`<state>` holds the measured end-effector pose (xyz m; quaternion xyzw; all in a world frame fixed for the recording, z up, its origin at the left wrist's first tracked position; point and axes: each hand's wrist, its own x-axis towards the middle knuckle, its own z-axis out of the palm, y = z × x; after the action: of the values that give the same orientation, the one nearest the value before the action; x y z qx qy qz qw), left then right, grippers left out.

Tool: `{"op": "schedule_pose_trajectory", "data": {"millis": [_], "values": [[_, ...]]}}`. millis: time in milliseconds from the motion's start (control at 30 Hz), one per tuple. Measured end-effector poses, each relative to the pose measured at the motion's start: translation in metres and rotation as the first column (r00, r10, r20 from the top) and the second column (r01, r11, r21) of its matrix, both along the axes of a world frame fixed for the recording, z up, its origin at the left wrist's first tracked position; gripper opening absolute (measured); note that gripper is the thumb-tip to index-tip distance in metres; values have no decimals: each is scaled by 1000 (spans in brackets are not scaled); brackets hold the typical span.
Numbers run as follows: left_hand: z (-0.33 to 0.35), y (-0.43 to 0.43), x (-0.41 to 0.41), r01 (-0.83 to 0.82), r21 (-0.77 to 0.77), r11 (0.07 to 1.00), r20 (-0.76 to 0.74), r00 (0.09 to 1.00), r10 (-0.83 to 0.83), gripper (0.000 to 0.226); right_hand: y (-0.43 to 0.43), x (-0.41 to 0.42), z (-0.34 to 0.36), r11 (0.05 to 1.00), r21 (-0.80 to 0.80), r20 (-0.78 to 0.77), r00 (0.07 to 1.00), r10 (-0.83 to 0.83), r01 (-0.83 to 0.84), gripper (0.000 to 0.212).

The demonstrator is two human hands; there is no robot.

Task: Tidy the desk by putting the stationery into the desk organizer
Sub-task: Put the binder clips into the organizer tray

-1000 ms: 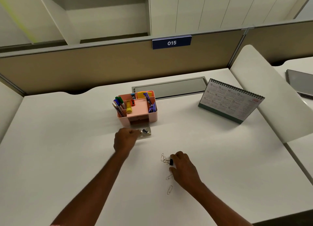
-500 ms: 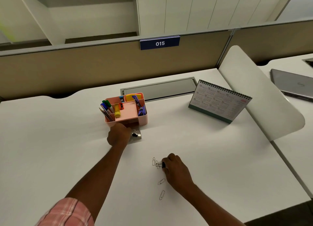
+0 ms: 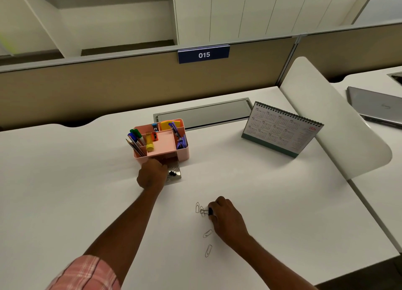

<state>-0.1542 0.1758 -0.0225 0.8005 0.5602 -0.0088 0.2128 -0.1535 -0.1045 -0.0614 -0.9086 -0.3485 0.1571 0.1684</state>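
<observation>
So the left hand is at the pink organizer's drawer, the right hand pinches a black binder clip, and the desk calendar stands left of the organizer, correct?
One slip: the head view shows the desk calendar standing right of the pink organizer, not left. The rest holds.

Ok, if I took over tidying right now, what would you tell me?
Left hand: grips the clear drawer, pulled out of the pink organizer; some clips are already inside.
Right hand: pinches a black binder clip on the desk.
Done: pens are in the organizer.
Left: put in that clip, then the four loose paper clips, and shut the drawer.
</observation>
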Motion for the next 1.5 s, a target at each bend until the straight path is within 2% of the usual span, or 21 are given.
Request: {"op": "schedule_pose_trajectory", "data": {"millis": [133, 333, 433, 533, 600, 833, 933, 1100, 1233, 1300, 1367, 1500], "values": [[5, -3, -6, -29, -11, 1000, 64, 997, 30, 29, -1, 0, 0, 999, 33, -24, 1000, -16, 17, 16], [20, -36, -29, 2, -54, 999, 257, 966, 12, 25, -5, 2, 2, 989, 118, -147, 986, -76, 94, 18], [24, -64, -49, 86, -201, 976, 283, 959, -26, 25, -8, 2, 3, 976, 178, -211, 973, -90, 129, 18], [19, -95, -73, 224, -515, 827, 334, 942, -48, 28, -11, -2, 5, 952, 269, -249, 965, -78, 147, 18], [13, -112, -85, 261, -624, 736, 325, 944, -59, 32, -11, -6, 7, 938, 322, -260, 965, -44, 130, 19], [10, -126, -103, 191, -680, 708, 410, 900, 152, 24, -7, -14, 6, 920, 362, -290, 956, -44, 152, 31], [18, -115, -104, 167, -630, 758, 457, 869, 189, 22, -8, -13, 2, 925, 338, -291, 954, -74, 175, 37], [39, -80, -93, 109, -508, 854, 575, 781, 243, 8, -22, -4, -13, 936, 275, -250, 956, -151, 220, 11], [48, -45, -79, 63, -269, 961, 599, 793, 115, 3, -26, -4, -16, 910, 305, -255, 945, -206, 281, 14], [48, -31, -72, 75, -51, 996, 539, 841, -35, 7, -24, -4, -15, 910, 297, -273, 939, -210, 290, 16], [45, -20, -66, 91, 125, 988, 435, 890, -137, 10, -22, -3, -13, 917, 284, -270, 941, -204, 280, 16], [34, -3, -53, 125, 263, 957, 246, 950, -192, 16, -21, -1, -11, 935, 249, -266, 946, -184, 252, 14]]}}
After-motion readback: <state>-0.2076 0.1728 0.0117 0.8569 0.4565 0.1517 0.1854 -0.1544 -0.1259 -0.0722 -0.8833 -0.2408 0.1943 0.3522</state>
